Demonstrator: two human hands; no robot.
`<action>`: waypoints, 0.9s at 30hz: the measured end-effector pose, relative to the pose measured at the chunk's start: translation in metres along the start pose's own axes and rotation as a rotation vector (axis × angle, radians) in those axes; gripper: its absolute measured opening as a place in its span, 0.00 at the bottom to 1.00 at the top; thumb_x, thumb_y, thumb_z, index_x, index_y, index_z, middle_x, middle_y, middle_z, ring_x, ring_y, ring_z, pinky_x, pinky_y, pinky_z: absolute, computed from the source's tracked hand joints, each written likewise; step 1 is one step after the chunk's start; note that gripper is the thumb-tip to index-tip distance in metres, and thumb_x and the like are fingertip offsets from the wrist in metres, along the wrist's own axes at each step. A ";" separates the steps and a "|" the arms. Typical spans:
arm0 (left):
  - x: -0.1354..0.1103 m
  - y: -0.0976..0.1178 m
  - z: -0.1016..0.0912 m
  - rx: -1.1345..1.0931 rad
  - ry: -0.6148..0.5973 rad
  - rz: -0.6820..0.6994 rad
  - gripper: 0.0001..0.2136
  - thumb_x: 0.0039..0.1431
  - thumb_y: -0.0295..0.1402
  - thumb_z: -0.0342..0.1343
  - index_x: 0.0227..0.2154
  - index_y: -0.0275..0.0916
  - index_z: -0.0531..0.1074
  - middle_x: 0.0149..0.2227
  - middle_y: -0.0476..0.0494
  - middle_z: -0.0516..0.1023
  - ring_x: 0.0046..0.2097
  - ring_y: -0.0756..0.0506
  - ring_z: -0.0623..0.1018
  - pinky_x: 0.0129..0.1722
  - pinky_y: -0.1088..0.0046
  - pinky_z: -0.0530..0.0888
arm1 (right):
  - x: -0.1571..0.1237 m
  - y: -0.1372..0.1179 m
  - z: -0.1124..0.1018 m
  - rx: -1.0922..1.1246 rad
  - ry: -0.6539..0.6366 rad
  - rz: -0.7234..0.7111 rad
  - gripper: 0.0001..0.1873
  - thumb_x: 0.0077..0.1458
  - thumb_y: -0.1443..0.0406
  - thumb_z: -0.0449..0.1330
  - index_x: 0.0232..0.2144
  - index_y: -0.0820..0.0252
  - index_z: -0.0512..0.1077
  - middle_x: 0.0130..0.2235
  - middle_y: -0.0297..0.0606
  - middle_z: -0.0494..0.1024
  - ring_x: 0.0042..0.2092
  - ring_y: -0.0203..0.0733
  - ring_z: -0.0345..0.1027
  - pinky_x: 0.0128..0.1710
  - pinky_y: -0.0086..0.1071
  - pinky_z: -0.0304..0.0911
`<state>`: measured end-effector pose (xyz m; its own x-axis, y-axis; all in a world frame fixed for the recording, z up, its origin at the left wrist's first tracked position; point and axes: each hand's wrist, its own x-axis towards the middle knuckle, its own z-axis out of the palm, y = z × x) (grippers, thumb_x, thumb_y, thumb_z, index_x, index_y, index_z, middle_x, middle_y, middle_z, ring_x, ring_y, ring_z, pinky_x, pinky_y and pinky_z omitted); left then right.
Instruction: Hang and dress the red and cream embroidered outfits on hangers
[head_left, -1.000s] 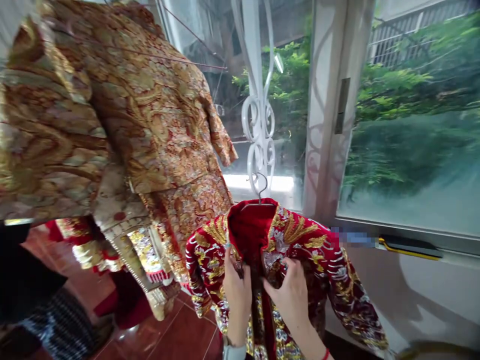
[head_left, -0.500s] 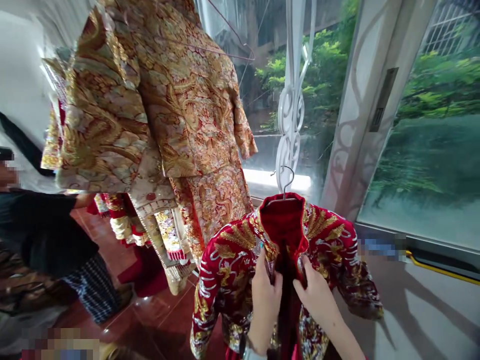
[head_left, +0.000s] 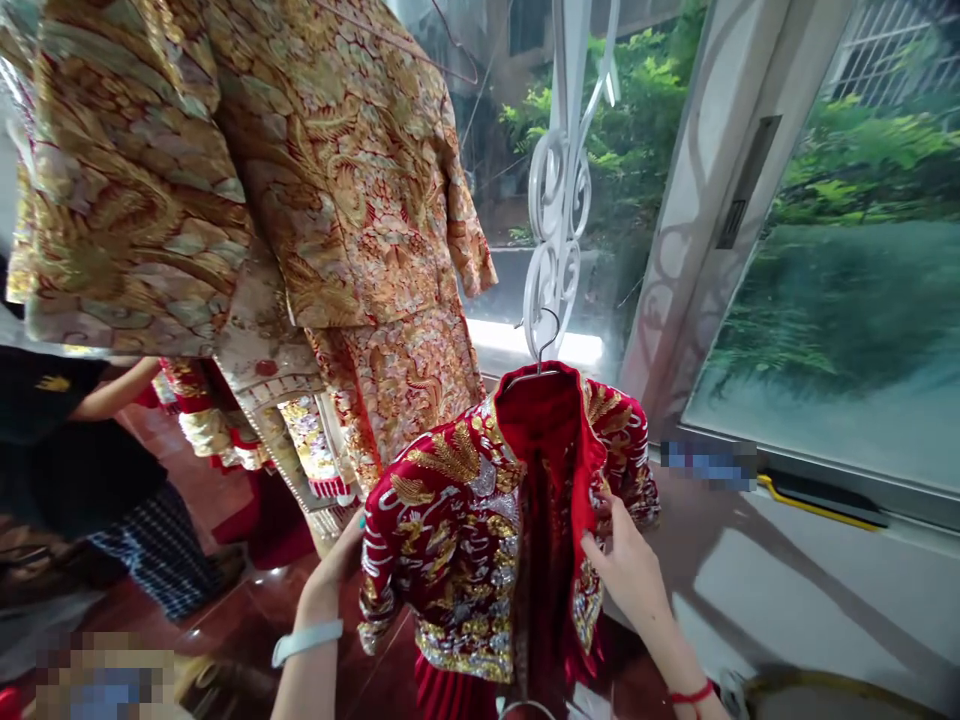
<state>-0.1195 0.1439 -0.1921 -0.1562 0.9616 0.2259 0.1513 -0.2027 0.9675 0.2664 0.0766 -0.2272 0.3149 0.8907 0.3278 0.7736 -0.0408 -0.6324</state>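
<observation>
A red jacket (head_left: 457, 530) with gold and silver embroidery hangs from a thin metal hanger (head_left: 546, 345), its front parted over the red lining. My right hand (head_left: 626, 565) pinches the jacket's front edge on the right side, thumb against the lining. At the outer side of the left sleeve is my left hand (head_left: 341, 560); its fingers are mostly hidden behind the sleeve, so their grip does not show. Below the jacket's hem, red pleated cloth (head_left: 454, 690) shows.
Large gold brocade garments (head_left: 345, 200) hang at the left and centre. A white scrolled metal stand (head_left: 553, 190) rises before the window (head_left: 825, 330). At the far left is another person in dark clothes (head_left: 105, 450). A yellow-edged dark object (head_left: 825, 495) lies under the window frame.
My left hand has left the front edge and moved out to the left sleeve. My right hand still holds the right front edge, now turned outward. The view has shifted right.
</observation>
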 end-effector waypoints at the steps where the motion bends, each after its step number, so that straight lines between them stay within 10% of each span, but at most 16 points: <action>1: 0.002 -0.002 0.002 -0.031 -0.061 -0.074 0.20 0.40 0.52 0.62 0.31 0.41 0.77 0.32 0.38 0.80 0.41 0.35 0.79 0.43 0.54 0.76 | 0.000 0.001 0.002 0.020 -0.015 -0.030 0.28 0.57 0.56 0.51 0.59 0.54 0.60 0.51 0.42 0.76 0.45 0.50 0.75 0.40 0.41 0.69; 4: 0.009 0.009 0.009 0.008 -0.136 -0.176 0.21 0.31 0.43 0.69 0.30 0.37 0.75 0.26 0.44 0.78 0.32 0.40 0.78 0.37 0.60 0.77 | -0.001 0.007 0.004 0.075 -0.091 -0.072 0.27 0.60 0.59 0.47 0.61 0.53 0.60 0.42 0.39 0.79 0.37 0.46 0.75 0.37 0.40 0.69; 7: 0.010 0.040 0.011 0.151 0.043 -0.050 0.20 0.31 0.44 0.68 0.26 0.35 0.74 0.23 0.48 0.75 0.28 0.46 0.74 0.30 0.68 0.74 | 0.009 0.010 -0.016 0.162 -0.075 -0.106 0.25 0.59 0.62 0.48 0.58 0.55 0.63 0.38 0.37 0.79 0.32 0.42 0.73 0.35 0.37 0.68; 13: -0.025 0.092 0.021 0.480 0.511 0.386 0.14 0.48 0.45 0.61 0.27 0.38 0.76 0.27 0.49 0.70 0.30 0.48 0.70 0.33 0.71 0.70 | 0.101 -0.012 -0.108 0.223 0.422 -0.422 0.17 0.54 0.60 0.59 0.46 0.58 0.72 0.49 0.46 0.75 0.47 0.47 0.70 0.48 0.42 0.66; 19: -0.066 0.030 0.005 0.217 0.153 0.072 0.29 0.45 0.44 0.64 0.51 0.41 0.70 0.54 0.37 0.73 0.56 0.37 0.72 0.54 0.60 0.70 | 0.207 -0.011 -0.095 0.145 -0.240 -0.468 0.19 0.48 0.63 0.68 0.45 0.59 0.76 0.46 0.46 0.77 0.44 0.45 0.71 0.45 0.39 0.62; 22: -0.080 0.001 -0.006 0.036 -0.070 -0.152 0.35 0.38 0.42 0.68 0.52 0.40 0.70 0.54 0.35 0.76 0.55 0.35 0.74 0.52 0.60 0.73 | 0.217 -0.001 -0.072 0.246 -0.331 -0.432 0.16 0.49 0.63 0.67 0.42 0.62 0.77 0.43 0.45 0.78 0.41 0.43 0.71 0.41 0.36 0.63; 27: -0.090 0.007 -0.009 0.310 0.135 -0.141 0.22 0.45 0.47 0.62 0.38 0.35 0.76 0.37 0.39 0.82 0.41 0.37 0.79 0.42 0.62 0.76 | 0.204 0.008 -0.072 0.297 -0.344 -0.397 0.17 0.49 0.68 0.66 0.44 0.60 0.78 0.46 0.44 0.80 0.47 0.45 0.71 0.49 0.37 0.61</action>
<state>-0.1133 0.0546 -0.2046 -0.3212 0.9386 0.1257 0.4048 0.0161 0.9143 0.3765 0.2250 -0.1146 -0.2010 0.9093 0.3643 0.5935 0.4089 -0.6932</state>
